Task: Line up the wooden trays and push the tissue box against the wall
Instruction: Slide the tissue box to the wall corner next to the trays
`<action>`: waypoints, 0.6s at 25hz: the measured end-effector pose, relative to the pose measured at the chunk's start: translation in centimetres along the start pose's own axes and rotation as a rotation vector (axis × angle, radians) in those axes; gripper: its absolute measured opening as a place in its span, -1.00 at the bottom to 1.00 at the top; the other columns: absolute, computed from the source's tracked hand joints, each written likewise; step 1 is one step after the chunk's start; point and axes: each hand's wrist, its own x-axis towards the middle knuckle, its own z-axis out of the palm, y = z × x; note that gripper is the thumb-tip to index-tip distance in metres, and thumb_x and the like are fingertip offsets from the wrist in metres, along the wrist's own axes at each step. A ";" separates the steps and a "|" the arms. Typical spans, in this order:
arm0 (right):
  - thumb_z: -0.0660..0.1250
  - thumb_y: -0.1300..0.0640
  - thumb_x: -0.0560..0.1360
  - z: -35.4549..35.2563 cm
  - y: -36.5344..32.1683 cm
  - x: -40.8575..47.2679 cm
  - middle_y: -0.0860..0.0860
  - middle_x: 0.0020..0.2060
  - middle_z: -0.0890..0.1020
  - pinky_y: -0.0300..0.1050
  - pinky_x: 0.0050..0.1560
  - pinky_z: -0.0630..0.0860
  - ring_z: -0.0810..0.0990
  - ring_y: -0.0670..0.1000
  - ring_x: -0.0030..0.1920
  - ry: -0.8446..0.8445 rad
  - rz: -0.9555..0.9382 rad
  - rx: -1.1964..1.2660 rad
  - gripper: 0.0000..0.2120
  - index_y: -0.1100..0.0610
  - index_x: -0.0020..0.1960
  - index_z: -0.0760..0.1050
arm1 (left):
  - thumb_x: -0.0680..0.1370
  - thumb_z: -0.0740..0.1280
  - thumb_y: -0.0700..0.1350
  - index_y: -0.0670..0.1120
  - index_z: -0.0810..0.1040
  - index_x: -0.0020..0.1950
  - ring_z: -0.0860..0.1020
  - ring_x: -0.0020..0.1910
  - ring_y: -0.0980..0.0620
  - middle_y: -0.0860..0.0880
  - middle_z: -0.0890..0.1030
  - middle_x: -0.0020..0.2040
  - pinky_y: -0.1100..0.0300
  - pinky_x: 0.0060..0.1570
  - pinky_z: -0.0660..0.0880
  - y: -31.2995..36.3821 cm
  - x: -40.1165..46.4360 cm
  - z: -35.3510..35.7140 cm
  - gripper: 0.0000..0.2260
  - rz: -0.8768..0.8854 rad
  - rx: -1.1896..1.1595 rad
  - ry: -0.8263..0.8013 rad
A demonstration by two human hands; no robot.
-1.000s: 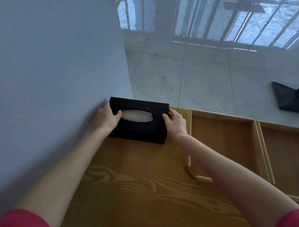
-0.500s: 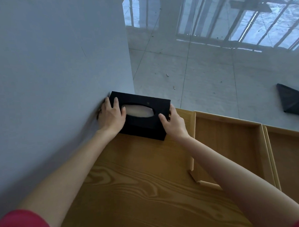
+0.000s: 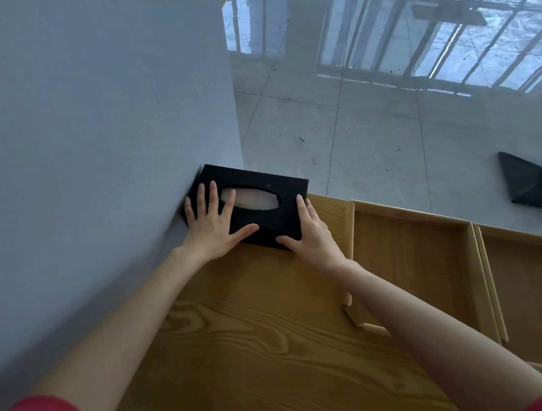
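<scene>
tissue box lies directly under and between both hands, long axis running from left fingers toward right fingers | left hand spread flat on top, wall just beyond its outer fingers | right hand cupped on far end, gripping nothing | wall-side gap cannot be told

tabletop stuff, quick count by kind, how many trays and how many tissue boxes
wooden trays: 2, one nearer the box and one at the right edge, side by side
black tissue box: 1, left end at the wall, left hand flat on top, right hand at its right end
total: 3
</scene>
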 end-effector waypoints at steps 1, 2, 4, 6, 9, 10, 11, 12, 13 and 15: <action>0.34 0.06 0.47 -0.1 -0.1 0.2 0.16 0.52 -0.04 0.08 0.41 0.22 0.14 0.22 0.46 0.002 0.001 -0.007 -0.17 0.12 0.48 -0.17 | 0.47 0.03 0.33 -0.03 -0.18 0.52 -0.31 0.50 -0.20 -0.20 -0.27 0.53 -0.20 0.44 -0.28 -0.1 0.3 -0.1 -0.23 -0.003 0.006 -0.011; 0.34 0.06 0.47 -0.1 -0.1 0.4 0.16 0.52 -0.04 0.08 0.41 0.22 0.14 0.22 0.46 0.003 -0.004 -0.010 -0.17 0.12 0.48 -0.17 | 0.48 0.03 0.33 -0.03 -0.19 0.52 -0.31 0.50 -0.20 -0.20 -0.27 0.53 -0.20 0.44 -0.28 -0.3 0.6 -0.2 -0.23 -0.004 0.010 -0.013; 0.34 0.05 0.47 -0.1 -0.2 0.8 0.15 0.52 -0.04 0.10 0.41 0.22 0.15 0.22 0.46 0.001 -0.007 -0.006 -0.17 0.11 0.48 -0.17 | 0.47 0.02 0.33 -0.03 -0.19 0.52 -0.31 0.50 -0.20 -0.20 -0.27 0.53 -0.19 0.45 -0.27 -0.4 1.0 -0.3 -0.23 -0.007 0.004 -0.010; 0.33 0.05 0.47 0.1 -0.2 0.8 0.15 0.52 -0.05 0.11 0.40 0.23 0.16 0.24 0.45 0.000 -0.005 -0.010 -0.18 0.11 0.48 -0.18 | 0.47 0.02 0.33 -0.03 -0.18 0.52 -0.30 0.50 -0.20 -0.20 -0.26 0.53 -0.19 0.45 -0.27 -0.4 0.9 -0.1 -0.24 -0.004 0.014 0.005; 0.33 0.04 0.47 0.2 -0.1 0.8 0.15 0.52 -0.06 0.11 0.39 0.26 0.19 0.25 0.44 -0.003 -0.004 -0.021 -0.17 0.10 0.48 -0.19 | 0.47 0.01 0.33 -0.02 -0.17 0.52 -0.29 0.51 -0.19 -0.20 -0.25 0.54 -0.18 0.45 -0.26 -0.3 0.7 -0.1 -0.24 -0.009 0.026 0.025; 0.32 0.03 0.47 0.1 -0.1 0.8 0.15 0.52 -0.06 0.10 0.38 0.27 0.19 0.25 0.44 0.000 -0.012 -0.033 -0.17 0.09 0.48 -0.19 | 0.47 0.01 0.34 -0.02 -0.17 0.52 -0.29 0.51 -0.18 -0.19 -0.25 0.54 -0.17 0.46 -0.26 -0.3 0.6 -0.2 -0.24 -0.012 0.032 0.022; 0.32 0.03 0.47 0.0 -0.1 0.8 0.15 0.52 -0.06 0.09 0.37 0.28 0.19 0.23 0.44 -0.006 -0.011 -0.046 -0.17 0.09 0.48 -0.19 | 0.47 0.01 0.34 -0.02 -0.17 0.52 -0.28 0.51 -0.18 -0.19 -0.25 0.54 -0.17 0.46 -0.26 -0.2 0.6 -0.5 -0.24 -0.023 0.035 0.004; 0.32 0.02 0.47 -0.1 0.0 0.9 0.15 0.52 -0.06 0.08 0.37 0.29 0.17 0.21 0.45 -0.017 -0.016 -0.060 -0.17 0.08 0.48 -0.20 | 0.47 0.01 0.34 -0.03 -0.18 0.52 -0.28 0.51 -0.18 -0.18 -0.24 0.54 -0.17 0.46 -0.25 -0.2 0.6 -0.8 -0.23 -0.033 0.043 -0.019; 0.32 0.00 0.47 -0.2 0.1 0.7 0.15 0.52 -0.05 0.07 0.39 0.27 0.14 0.19 0.47 -0.021 -0.017 -0.067 -0.17 0.06 0.48 -0.20 | 0.47 0.01 0.34 -0.03 -0.18 0.52 -0.27 0.51 -0.18 -0.18 -0.24 0.54 -0.17 0.46 -0.25 0.0 0.3 -1.1 -0.23 -0.040 0.033 -0.041; 0.30 -0.03 0.47 -0.5 0.3 0.2 0.15 0.52 -0.05 0.08 0.45 0.15 0.03 0.17 0.50 -0.033 -0.016 -0.119 -0.18 0.04 0.48 -0.19 | 0.48 0.01 0.34 -0.05 -0.19 0.52 -0.26 0.52 -0.17 -0.17 -0.23 0.55 -0.18 0.46 -0.24 0.5 0.0 -1.8 -0.22 -0.049 0.037 -0.069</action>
